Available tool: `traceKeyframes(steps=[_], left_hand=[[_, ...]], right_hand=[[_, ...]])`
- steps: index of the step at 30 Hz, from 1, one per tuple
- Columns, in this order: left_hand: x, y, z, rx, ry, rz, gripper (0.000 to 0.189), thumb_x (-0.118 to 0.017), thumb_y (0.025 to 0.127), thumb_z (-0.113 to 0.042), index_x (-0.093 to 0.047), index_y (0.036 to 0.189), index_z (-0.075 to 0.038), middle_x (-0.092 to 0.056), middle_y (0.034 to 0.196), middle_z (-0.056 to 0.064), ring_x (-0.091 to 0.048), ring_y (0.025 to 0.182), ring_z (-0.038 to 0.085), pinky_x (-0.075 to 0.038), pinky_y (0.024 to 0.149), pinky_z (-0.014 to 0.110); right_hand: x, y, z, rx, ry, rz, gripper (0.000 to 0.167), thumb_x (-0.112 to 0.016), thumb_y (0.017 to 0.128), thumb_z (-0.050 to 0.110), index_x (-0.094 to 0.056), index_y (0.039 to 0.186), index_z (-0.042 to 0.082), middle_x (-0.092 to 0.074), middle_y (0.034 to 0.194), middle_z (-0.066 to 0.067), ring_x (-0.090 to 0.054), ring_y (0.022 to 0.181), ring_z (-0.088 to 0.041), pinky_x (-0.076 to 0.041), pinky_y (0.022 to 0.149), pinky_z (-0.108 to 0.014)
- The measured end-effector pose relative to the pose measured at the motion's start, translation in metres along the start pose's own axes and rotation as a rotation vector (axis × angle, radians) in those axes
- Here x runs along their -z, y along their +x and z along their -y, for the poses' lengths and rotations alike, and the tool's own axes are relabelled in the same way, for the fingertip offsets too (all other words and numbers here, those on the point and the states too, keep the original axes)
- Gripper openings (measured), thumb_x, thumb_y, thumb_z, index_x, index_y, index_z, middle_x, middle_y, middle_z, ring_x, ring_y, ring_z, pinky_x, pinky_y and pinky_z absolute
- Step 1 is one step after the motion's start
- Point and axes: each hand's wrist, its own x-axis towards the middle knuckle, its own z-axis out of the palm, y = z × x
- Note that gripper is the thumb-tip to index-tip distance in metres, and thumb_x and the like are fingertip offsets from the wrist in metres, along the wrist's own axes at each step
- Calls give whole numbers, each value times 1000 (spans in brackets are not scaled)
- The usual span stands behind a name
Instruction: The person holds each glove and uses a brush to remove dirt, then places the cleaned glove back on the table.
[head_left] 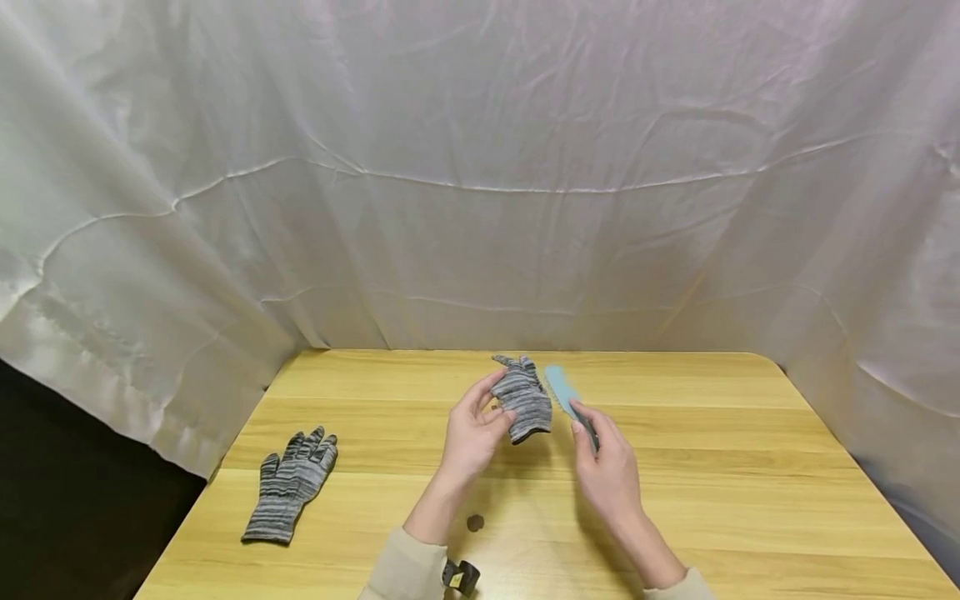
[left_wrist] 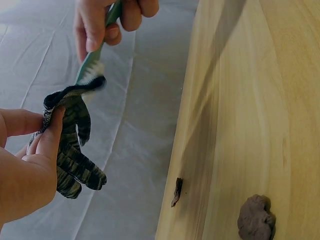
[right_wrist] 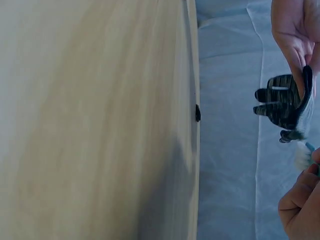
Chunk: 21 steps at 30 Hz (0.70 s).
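Observation:
Raised over the table, a grey-and-black striped knit glove (head_left: 525, 400) is pinched near its cuff between the thumb and fingers of my left hand (head_left: 474, 429). Its fingers point away from me in the head view. My right hand (head_left: 609, 462) grips the handle of a light blue brush (head_left: 561, 387) with white bristles. In the left wrist view those bristles (left_wrist: 92, 74) are right at the edge of the glove's cuff (left_wrist: 70, 92). The right wrist view has the glove (right_wrist: 282, 102) just above the brush head (right_wrist: 303, 156).
A matching striped glove (head_left: 288, 492) lies flat at the table's left. A brown lump (left_wrist: 256, 218) sits on the wooden table (head_left: 712, 483) near my left forearm, and a small dark piece (left_wrist: 177, 192) lies closer to the far edge. Grey curtains (head_left: 480, 250) hang behind the table.

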Motion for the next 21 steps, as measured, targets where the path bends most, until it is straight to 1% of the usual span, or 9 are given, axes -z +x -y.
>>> traceKeyframes(steps=[2, 5, 6, 9, 11, 13, 16, 18, 21], left_hand=[[1, 0, -1, -3, 4, -5, 68, -63, 89, 15, -49, 153, -3, -42, 161, 20, -72, 104, 32, -46, 50, 12], [1, 0, -1, -7, 12, -3, 67, -63, 89, 15, -48, 153, -2, -41, 161, 20, -73, 102, 30, -46, 50, 12], [1, 1, -1, -7, 14, -2, 67, -63, 89, 15, -48, 153, -2, -41, 161, 20, -73, 103, 31, -46, 51, 12], [1, 0, -1, -4, 10, 3, 67, -63, 90, 15, -48, 153, -1, -43, 160, 22, -71, 110, 37, -49, 53, 12], [0, 0, -1, -2, 17, 0, 67, -64, 90, 14, -48, 152, -2, -42, 160, 22, -69, 114, 39, -49, 53, 12], [0, 0, -1, 2, 13, -1, 66, -63, 90, 14, -49, 152, -2, -43, 160, 22, -68, 116, 40, -53, 58, 13], [-1, -1, -1, 2, -8, 7, 66, -62, 90, 15, -48, 152, -1, -45, 157, 24, -66, 119, 42, -61, 73, 19], [-1, -1, -1, 2, -30, 15, 66, -61, 90, 16, -47, 153, 0, -47, 155, 26, -66, 120, 43, -62, 85, 26], [-2, -1, 0, -1, -36, 21, 66, -60, 90, 17, -46, 153, 1, -47, 155, 27, -65, 121, 43, -61, 91, 31]], right_hand=[[2, 1, 0, -37, 10, 3, 33, -65, 99, 0, -68, 131, 3, -69, 130, -20, -66, 119, -41, -55, 97, -59], [4, 3, 0, -62, 20, 1, 33, -65, 100, 1, -68, 132, 4, -69, 132, -19, -65, 121, -39, -54, 100, -55], [4, 3, 1, -64, 19, -3, 33, -65, 99, 1, -68, 133, 4, -69, 132, -18, -65, 122, -38, -54, 101, -51], [5, 4, 5, -26, 34, -26, 33, -66, 99, 1, -69, 132, 5, -70, 131, -16, -66, 120, -36, -53, 102, -27], [4, 4, 9, 34, 60, -40, 34, -67, 97, -2, -69, 130, 4, -71, 128, -16, -67, 116, -35, -48, 99, -13], [4, 3, 14, 109, 88, -43, 34, -67, 95, -5, -69, 129, 2, -72, 124, -17, -69, 110, -33, -44, 97, -5], [2, 0, 19, 204, 119, -20, 36, -67, 94, -9, -69, 129, 2, -73, 119, -16, -69, 101, -25, -48, 91, -7], [1, -3, 22, 228, 132, 7, 38, -66, 94, -9, -68, 130, 4, -73, 117, -13, -67, 93, -18, -51, 83, -9], [0, -5, 25, 235, 147, 49, 40, -66, 95, -8, -68, 132, 8, -72, 115, -10, -61, 83, -10, -53, 70, -15]])
